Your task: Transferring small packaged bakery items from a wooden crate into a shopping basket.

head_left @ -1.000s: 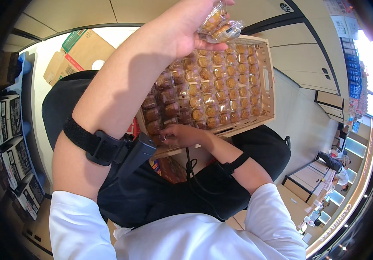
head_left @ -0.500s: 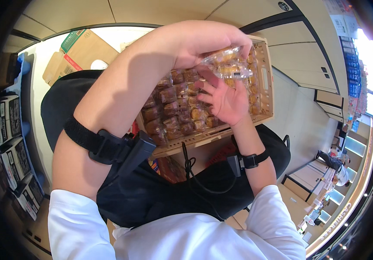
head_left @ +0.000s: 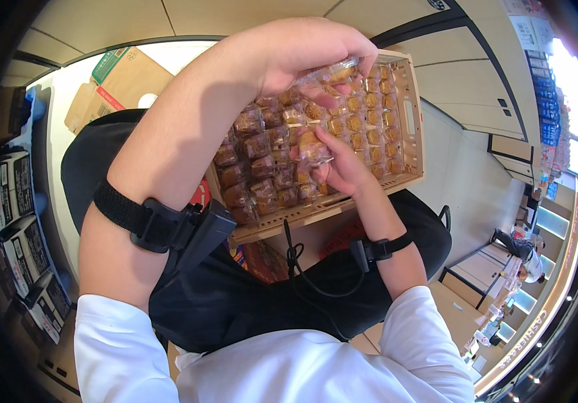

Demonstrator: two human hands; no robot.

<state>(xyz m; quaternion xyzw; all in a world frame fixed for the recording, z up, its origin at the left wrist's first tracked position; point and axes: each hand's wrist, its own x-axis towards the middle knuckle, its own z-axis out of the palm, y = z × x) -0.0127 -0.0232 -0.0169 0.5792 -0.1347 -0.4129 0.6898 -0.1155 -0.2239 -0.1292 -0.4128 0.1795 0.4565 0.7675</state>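
Observation:
A wooden crate (head_left: 406, 80) in front of me holds rows of small pastries (head_left: 355, 122) in clear wrappers, darker on the left and more golden on the right. My left hand (head_left: 312, 50) arches over the far side of the crate, its fingers curled round a wrapped pastry (head_left: 344, 71). Lower down, above the middle rows, my right hand (head_left: 346, 168) grips another wrapped pastry (head_left: 314, 149) between thumb and fingers. Part of the left fingers is hidden behind wrapping.
Behind the left forearm lies a flattened cardboard box (head_left: 131, 84). Shelves with boxed goods (head_left: 17, 181) stand at the left edge, and pale cabinets (head_left: 464, 87) line the far right. A dark cable (head_left: 289, 248) hangs at the crate's near side. Another person (head_left: 527, 255) stands far off right.
My right hand was open beneath the wrapped pastries in my left hand; now it has closed on one and sits lower and left. The left hand has moved slightly up and left.

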